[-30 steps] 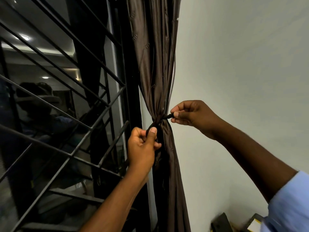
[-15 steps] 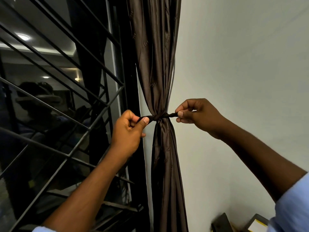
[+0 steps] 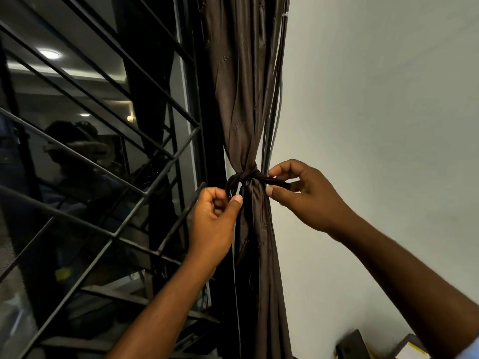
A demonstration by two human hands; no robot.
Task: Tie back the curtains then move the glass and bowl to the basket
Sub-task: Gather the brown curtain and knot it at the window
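Note:
A dark brown curtain (image 3: 243, 99) hangs bunched between the window and the wall. A dark tie-back strap (image 3: 245, 176) is knotted round its waist. My left hand (image 3: 213, 224) pinches the strap's left end just below and left of the knot, thumb up against the fabric. My right hand (image 3: 308, 195) holds the strap's right end between thumb and fingers, just right of the knot. No glass, bowl or basket is in view.
A window with black diagonal metal bars (image 3: 103, 161) fills the left side and reflects ceiling lights. A plain pale wall (image 3: 375, 112) is on the right. A dark object (image 3: 352, 345) and a yellow-and-white item (image 3: 412, 351) sit at the bottom right corner.
After pulling the strap ends apart sideways, both hands have come back in close to the knot. The left hand dropped lower, and the right hand's fingers have loosened round its end.

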